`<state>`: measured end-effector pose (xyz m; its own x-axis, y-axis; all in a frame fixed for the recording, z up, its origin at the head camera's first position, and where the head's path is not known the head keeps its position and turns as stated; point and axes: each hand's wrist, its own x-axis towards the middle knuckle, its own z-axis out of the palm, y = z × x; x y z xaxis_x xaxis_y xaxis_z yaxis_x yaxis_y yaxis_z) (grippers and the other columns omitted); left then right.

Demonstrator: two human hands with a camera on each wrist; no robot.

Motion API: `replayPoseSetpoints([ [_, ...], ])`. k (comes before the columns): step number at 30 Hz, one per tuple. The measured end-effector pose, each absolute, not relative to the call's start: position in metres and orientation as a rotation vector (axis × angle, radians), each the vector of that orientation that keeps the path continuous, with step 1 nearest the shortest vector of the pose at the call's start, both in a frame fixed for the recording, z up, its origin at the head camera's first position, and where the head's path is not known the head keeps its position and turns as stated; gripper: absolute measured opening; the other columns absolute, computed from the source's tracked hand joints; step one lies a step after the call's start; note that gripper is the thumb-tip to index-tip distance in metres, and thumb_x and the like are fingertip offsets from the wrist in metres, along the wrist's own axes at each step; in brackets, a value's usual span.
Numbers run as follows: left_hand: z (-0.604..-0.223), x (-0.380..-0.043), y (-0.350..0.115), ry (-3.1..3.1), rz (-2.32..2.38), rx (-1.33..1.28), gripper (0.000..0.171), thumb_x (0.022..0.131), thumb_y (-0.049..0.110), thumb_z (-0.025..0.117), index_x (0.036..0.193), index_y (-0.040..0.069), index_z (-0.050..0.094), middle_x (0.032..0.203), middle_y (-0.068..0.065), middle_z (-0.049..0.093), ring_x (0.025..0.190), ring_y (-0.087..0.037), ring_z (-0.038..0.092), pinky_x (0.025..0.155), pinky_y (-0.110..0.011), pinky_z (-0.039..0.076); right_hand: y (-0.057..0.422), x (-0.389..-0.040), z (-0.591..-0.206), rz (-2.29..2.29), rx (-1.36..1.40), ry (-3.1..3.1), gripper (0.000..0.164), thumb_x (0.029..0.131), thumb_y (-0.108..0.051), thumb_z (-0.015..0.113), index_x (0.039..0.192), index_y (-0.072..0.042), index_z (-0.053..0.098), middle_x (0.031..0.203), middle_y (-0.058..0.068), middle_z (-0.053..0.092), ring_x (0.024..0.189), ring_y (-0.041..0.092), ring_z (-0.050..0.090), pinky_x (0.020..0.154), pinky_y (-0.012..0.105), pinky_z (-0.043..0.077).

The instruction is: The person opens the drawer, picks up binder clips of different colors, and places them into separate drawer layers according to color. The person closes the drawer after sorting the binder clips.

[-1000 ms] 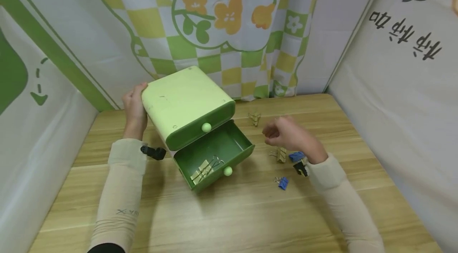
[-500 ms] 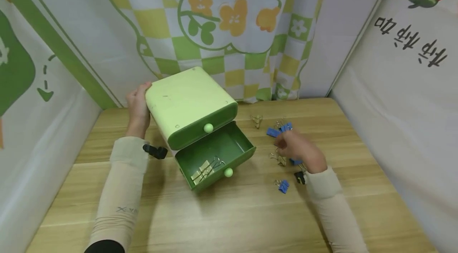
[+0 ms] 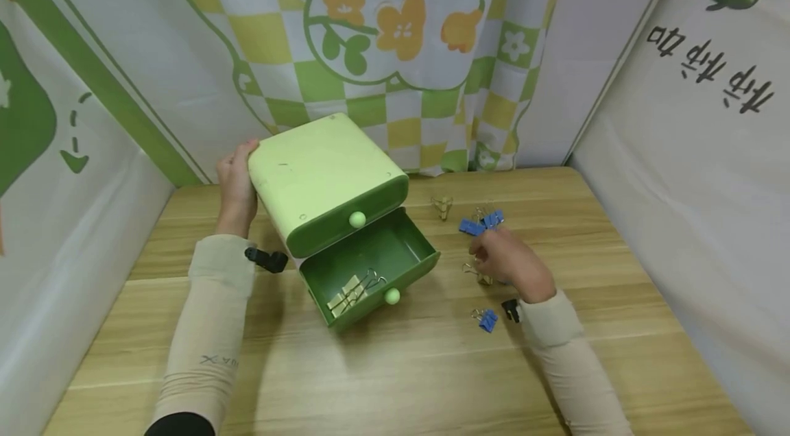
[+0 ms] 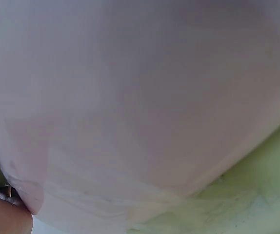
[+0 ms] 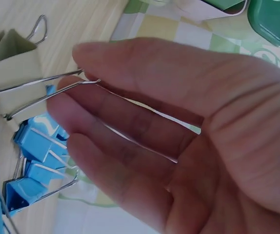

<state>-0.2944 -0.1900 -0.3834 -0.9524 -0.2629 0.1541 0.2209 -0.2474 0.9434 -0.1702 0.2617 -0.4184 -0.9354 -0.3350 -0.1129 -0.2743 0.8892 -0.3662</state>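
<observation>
My left hand (image 3: 236, 186) grips the back left edge of a light green drawer cabinet (image 3: 327, 175). In the left wrist view the cabinet's pale side fills most of the picture, with a bit of a finger (image 4: 6, 214) at its edge. The cabinet's lower drawer (image 3: 395, 251) is pulled out and holds gold binder clips (image 3: 348, 295). To the right, my right hand (image 3: 512, 261) is low over the table. Its thumb and fingers pinch the wire handles of a gold binder clip (image 5: 18, 83), partly hidden by the hand in the head view.
Blue binder clips (image 3: 481, 223) lie just beyond my right hand, and another blue binder clip (image 3: 488, 321) lies nearer. A gold binder clip (image 3: 441, 206) sits farther back on the wooden table (image 3: 382, 381). A patterned curtain (image 3: 395, 107) hangs behind the cabinet.
My right hand has come down and nearer, uncovering the blue binder clips behind it, and now meets the gold binder clip's handles. The left hand and the cabinet stay put.
</observation>
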Motion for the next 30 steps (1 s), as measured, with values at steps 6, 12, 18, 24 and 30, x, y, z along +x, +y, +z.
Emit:
replayPoseSetpoints([
  [6, -0.3824, -0.2940, -0.1894, -1.680, -2.280, 0.076, 0.039, 0.103, 0.033, 0.068, 0.070, 0.013, 0.068, 0.061, 0.006, 0.065, 0.050, -0.007, 0.057, 0.052, -0.020, 0.049, 0.2633, -0.1711, -0.4189, -0.518, -0.498, 2.897, 0.017, 0.090, 0.003, 0.077, 0.078, -0.008, 0.072, 0.074, 0.002, 0.064, 0.068, 0.013, 0.051, 0.061, 0.027, 0.044],
  [12, -0.3816, -0.2954, -0.1872, -1.673, -2.269, 0.075, 0.041, 0.103, 0.032, 0.067, 0.066, 0.014, 0.065, 0.060, 0.007, 0.063, 0.049, -0.006, 0.055, 0.051, -0.019, 0.048, 0.2651, -0.1722, -0.4183, -0.540, -0.447, 2.874, 0.018, 0.091, -0.003, 0.078, 0.076, -0.008, 0.071, 0.071, 0.001, 0.060, 0.062, 0.012, 0.047, 0.058, 0.027, 0.040],
  [18, -0.3809, -0.2955, -0.1861, -1.684, -2.263, 0.085, 0.040, 0.103, 0.032, 0.066, 0.067, 0.015, 0.065, 0.060, 0.007, 0.063, 0.049, -0.006, 0.056, 0.051, -0.019, 0.048, 0.2666, -0.1714, -0.4177, -0.569, -0.417, 2.857, 0.033, 0.091, -0.002, 0.075, 0.064, -0.013, 0.059, 0.061, -0.003, 0.046, 0.056, 0.011, 0.041, 0.056, 0.027, 0.035],
  [24, -0.3807, -0.2953, -0.1851, -1.668, -2.265, 0.080, 0.042, 0.102, 0.032, 0.067, 0.065, 0.014, 0.064, 0.059, 0.007, 0.063, 0.048, -0.007, 0.055, 0.049, -0.020, 0.047, 0.2682, -0.1714, -0.4174, -0.629, -0.460, 2.827, 0.023, 0.093, -0.009, 0.078, 0.070, -0.011, 0.075, 0.064, -0.006, 0.061, 0.053, 0.009, 0.044, 0.053, 0.026, 0.039],
  [30, -0.3811, -0.2946, -0.1861, -1.665, -2.275, 0.092, 0.040, 0.102, 0.032, 0.068, 0.067, 0.014, 0.064, 0.061, 0.007, 0.065, 0.049, -0.007, 0.057, 0.050, -0.019, 0.048, 0.2713, -0.1751, -0.4177, -0.745, -0.512, 2.771, 0.017, 0.098, -0.015, 0.076, 0.083, -0.013, 0.083, 0.073, 0.003, 0.074, 0.054, 0.009, 0.050, 0.053, 0.026, 0.044],
])
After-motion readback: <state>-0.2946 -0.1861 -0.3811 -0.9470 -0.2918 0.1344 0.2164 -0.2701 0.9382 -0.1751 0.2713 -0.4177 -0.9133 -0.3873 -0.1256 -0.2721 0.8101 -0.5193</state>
